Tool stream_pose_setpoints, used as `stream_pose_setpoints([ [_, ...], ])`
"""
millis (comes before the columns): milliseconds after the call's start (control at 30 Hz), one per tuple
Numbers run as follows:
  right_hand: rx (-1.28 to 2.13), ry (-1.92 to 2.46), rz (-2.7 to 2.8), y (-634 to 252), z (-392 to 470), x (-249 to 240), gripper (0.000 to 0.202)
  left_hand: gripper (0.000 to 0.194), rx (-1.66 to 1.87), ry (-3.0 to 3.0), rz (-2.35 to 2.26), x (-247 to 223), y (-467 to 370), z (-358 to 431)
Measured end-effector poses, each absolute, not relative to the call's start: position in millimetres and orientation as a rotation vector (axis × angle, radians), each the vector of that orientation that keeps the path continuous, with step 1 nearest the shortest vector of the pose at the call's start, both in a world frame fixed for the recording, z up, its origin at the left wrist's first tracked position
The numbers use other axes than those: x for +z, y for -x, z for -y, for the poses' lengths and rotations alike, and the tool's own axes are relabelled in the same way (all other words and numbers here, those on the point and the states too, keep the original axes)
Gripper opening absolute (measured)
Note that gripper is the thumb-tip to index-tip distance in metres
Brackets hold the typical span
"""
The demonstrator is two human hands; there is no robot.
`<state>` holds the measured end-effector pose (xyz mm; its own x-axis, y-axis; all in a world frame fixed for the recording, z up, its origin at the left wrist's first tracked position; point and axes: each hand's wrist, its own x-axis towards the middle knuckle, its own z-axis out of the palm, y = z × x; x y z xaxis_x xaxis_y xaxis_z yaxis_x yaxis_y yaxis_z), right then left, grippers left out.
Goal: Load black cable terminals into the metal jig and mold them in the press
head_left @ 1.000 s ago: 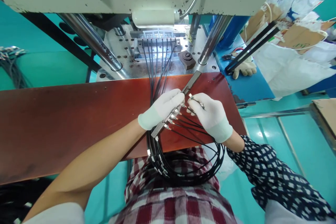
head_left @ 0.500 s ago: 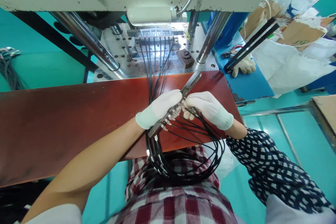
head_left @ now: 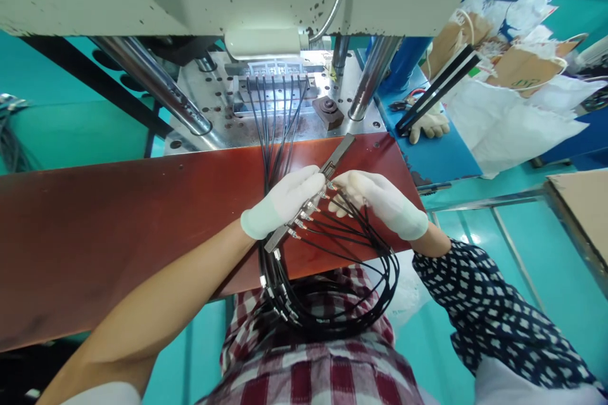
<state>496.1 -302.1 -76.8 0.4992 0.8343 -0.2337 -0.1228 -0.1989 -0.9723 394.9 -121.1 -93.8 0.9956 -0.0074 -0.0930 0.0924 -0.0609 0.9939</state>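
Observation:
My left hand [head_left: 291,197], in a white glove, is closed around a narrow metal bar [head_left: 339,155] that lies slanted above the board. Several black cables with metal connector ends [head_left: 300,223] sit in a row along the bar's right side. My right hand [head_left: 368,197], also gloved, is just right of the bar with its fingers curled around a black cable; its fingertips are partly hidden. The rest of the cables hang in a looped bundle [head_left: 327,324] over my lap, with more metal ends on its left side.
A reddish-brown board [head_left: 118,221] spans the front of a press. On the press's metal bed [head_left: 218,104], a mould block [head_left: 275,98] holds several cables running toward me. Steel columns [head_left: 377,76] flank it. A blue side table [head_left: 451,152] carries a glove [head_left: 430,125] and pliers.
My right hand has drawn slightly away from the bar, its fingers loosening near the connectors. The left hand keeps its hold on the bar. The whole view has shifted a little.

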Motion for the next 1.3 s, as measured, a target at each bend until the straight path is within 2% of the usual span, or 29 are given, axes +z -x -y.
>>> stream_pose_setpoints([
  [100, 0.976, 1.469, 0.583, -500, 317, -78, 0.045, 0.043, -0.103, -1.554, -0.051, -98, -395, 119],
  [200, 1.03, 1.597, 0.595, -496, 324, -75, 0.039, 0.043, -0.11, -1.492, -0.06, -102, -395, 118],
  [367, 0.711, 1.763, 0.512, -483, 319, -68, 0.023, 0.042, -0.132, -1.461, -0.09, -103, -395, 118],
  [700, 0.633, 1.857, 0.557, -484, 292, -65, 0.033, 0.043, -0.199, -1.521, 0.0, -99, -394, 118],
  [933, 0.834, 1.522, 0.501, -487, 311, -79, 0.044, 0.044, -0.199, -1.505, -0.018, -102, -394, 117],
  [1300, 1.039, 1.357, 0.328, -488, 317, -82, 0.029, 0.044, -0.205, -1.499, -0.035, -102, -394, 116],
])
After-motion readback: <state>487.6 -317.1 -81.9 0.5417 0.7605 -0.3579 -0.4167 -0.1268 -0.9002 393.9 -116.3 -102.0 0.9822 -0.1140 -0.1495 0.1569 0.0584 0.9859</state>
